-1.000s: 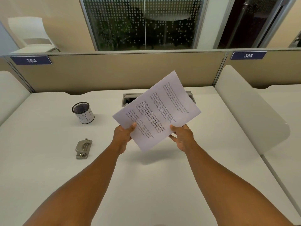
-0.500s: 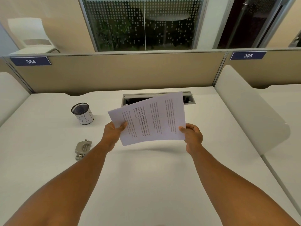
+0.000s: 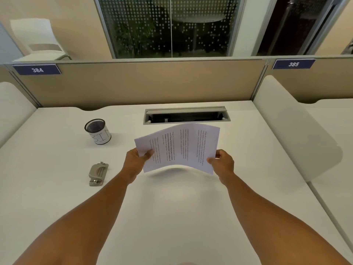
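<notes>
- Two small things sit on the left of the surface (image 3: 172,217). A mesh cup (image 3: 97,131) with a white band lettered BIN stands upright. Nearer to me, a grey hole punch (image 3: 98,174) lies flat. Both are well apart from the paper, and I judge they are parked there so the left side can reach them without crossing over.
- My left hand (image 3: 136,161) pinches the left short edge of the paper, thumb on top. The fingers underneath are hidden.
- My paper (image 3: 179,148) hangs in the air over the middle of the surface, touching nothing but the hands, with its shadow just below.
  - Its long axis runs left to right across my view.
  - The lines of print run away from me, so the page is turned sideways. I cannot tell which short edge is its head.
  - The middle bows upward. I judge that comes from the two grips pressing slightly inward, and that holding both ends keeps the limp page from drooping.
  - I cannot tell whether it is one sheet or several.
- My right hand (image 3: 222,162) grips the right short edge near its closer corner, thumb on top and fingers curled beneath.
- Beyond the paper, an open cable slot (image 3: 186,114) is set into the surface.
- A white divider (image 3: 296,134) closes off the far right.
</notes>
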A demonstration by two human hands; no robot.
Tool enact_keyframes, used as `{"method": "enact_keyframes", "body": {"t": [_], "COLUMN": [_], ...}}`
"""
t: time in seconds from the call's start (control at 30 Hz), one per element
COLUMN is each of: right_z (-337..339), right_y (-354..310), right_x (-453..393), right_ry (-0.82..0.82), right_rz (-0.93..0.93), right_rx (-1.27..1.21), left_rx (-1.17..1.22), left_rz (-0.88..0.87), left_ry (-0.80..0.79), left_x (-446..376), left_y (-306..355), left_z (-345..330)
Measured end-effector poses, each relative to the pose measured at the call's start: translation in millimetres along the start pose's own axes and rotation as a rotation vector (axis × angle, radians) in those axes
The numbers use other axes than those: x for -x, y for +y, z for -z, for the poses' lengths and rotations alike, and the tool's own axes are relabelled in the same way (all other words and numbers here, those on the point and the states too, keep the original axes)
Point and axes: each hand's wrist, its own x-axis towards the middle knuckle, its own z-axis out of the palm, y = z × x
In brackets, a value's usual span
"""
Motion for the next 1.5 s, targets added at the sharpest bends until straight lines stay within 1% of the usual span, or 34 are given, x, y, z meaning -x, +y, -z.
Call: {"method": "enact_keyframes", "body": {"t": [0.13,0.4,0.5,0.63,0.8,1.03,1.3,1.5], "right_z": [1.3,4.1,5.4,6.3,7.3,7.2,14.5,18.0], "right_y": [9.4,6.3,5.6,9.3,6.5,-3.4,-4.1,-1.8], "right_x": [1.6,0.7,1.6,4.1,3.5,0.1,-4.6,-4.7], "right_ry": [-0.044,-0.036,-0.038,-0.053,-0.05,-0.045,-0.099,-0.083], "right_rz": [-0.003,0.06,0.054,0.066,0.101,0.086,-0.029,-0.129], "right_rx": [0.027,0.041,0.05,0.06,0.051,-0.065,-0.257,-0.434], "left_rx": [-0.029,-0.055,-0.056,-0.132,-0.145,-0.097,-0.029,0.048], "left_rz": [0.02,0.01,0.01,0.028,0.004,-0.047,-0.002,0.025], "left_ry": [-0.05,-0.026,-0.038,-0.083,-0.061,0.03,0.075,0.203], "left_x": [8.5,5.3,5.6,6.4,4.7,-2.8,-10.1,-12.6], "left_y": [-9.4,-8.5,-8.9,-14.6,-11.5,5.2,8.0,12.4], "left_z": [0.5,2.0,2.0,2.5,5.1,4.1,10.9,9.2]}}
